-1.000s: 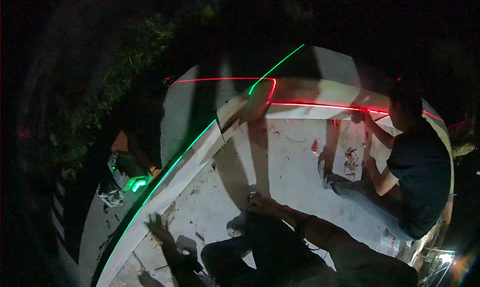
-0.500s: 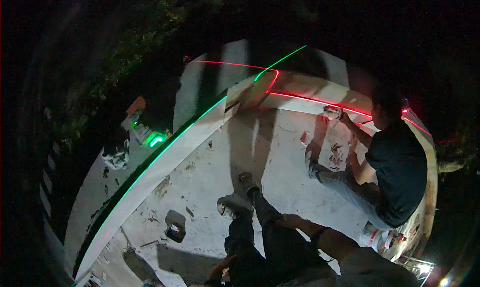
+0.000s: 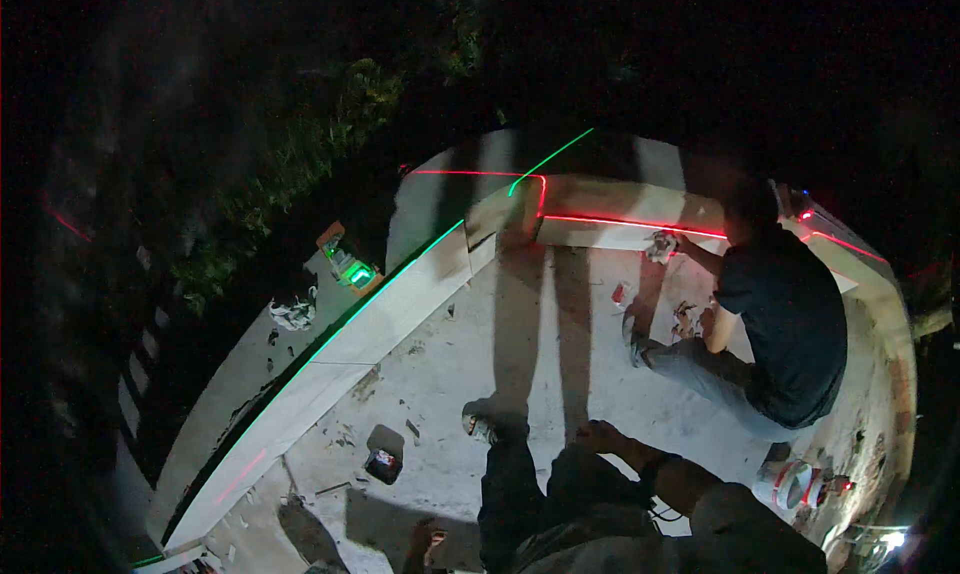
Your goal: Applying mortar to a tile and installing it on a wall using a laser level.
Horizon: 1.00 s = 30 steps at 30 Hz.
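Low at the bottom, my left hand (image 3: 432, 537) hangs near the dusty pale floor (image 3: 460, 374), partly in shadow, its finger shape unclear. My right hand (image 3: 600, 436) rests on my dark trouser leg (image 3: 575, 474) around the knee, fingers loosely apart, with nothing seen in it. My shoe (image 3: 480, 424) is on the floor. A small black device (image 3: 383, 464) with a lit patch lies left of my legs. Along the curved low wall (image 3: 420, 284) run green and red laser lines.
A co-worker (image 3: 775, 334) in black sits at right, holding a pale crumpled thing (image 3: 660, 246) by the wall. A green-glowing laser level (image 3: 350, 269) and white crumpled material (image 3: 293, 314) lie on the outer ledge. White containers (image 3: 795, 484) stand lower right. Dark vegetation (image 3: 260, 174) lies beyond.
My left hand has dropped from beside the wall toward the bottom edge. My right hand has drawn back from near my shoe to my leg. The view has shifted.
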### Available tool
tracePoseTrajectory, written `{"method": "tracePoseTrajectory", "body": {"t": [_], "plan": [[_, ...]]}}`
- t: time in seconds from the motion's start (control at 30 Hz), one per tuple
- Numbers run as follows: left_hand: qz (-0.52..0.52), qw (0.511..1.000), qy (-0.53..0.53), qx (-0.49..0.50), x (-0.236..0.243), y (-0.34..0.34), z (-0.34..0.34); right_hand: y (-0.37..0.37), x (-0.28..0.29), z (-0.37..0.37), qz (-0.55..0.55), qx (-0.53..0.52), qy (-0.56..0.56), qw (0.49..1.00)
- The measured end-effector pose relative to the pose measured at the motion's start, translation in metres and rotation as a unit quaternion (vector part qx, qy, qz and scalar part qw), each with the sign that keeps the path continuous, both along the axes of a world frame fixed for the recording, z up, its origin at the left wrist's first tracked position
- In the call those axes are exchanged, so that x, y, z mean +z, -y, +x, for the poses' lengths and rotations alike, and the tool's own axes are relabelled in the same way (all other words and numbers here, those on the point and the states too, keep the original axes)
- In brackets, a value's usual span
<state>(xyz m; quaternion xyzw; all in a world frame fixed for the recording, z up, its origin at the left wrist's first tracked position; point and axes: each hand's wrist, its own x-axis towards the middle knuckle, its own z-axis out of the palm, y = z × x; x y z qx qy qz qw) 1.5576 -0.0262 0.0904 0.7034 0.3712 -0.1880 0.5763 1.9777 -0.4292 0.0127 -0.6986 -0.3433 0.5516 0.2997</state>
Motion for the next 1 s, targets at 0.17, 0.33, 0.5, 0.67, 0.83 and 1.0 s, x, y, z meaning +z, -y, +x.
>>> {"method": "tracePoseTrajectory", "body": {"t": [0.17,0.33,0.5,0.67,0.83,1.0], "plan": [[0.019,0.999,-0.035,0.016,0.014,0.038,-0.077,-0.02,0.127,-0.059,0.004,0.083,0.159,0.984],[-0.153,0.975,0.043,0.155,0.014,0.053,-0.076,0.125,0.115,-0.07,0.057,-0.036,0.221,0.973],[0.183,0.938,-0.075,-0.283,0.072,0.104,0.142,0.371,0.079,-0.128,-0.164,-0.023,0.375,0.912],[-0.025,0.957,0.083,-0.277,0.006,0.153,0.259,0.51,0.098,-0.257,-0.231,-0.487,0.254,0.803],[-0.054,0.838,0.03,-0.542,0.009,0.25,0.374,0.504,0.181,-0.388,-0.165,-0.766,0.148,0.604],[-0.132,0.775,-0.207,-0.582,-0.021,0.361,0.472,0.378,0.236,-0.463,-0.324,-0.82,0.074,0.465]]}}
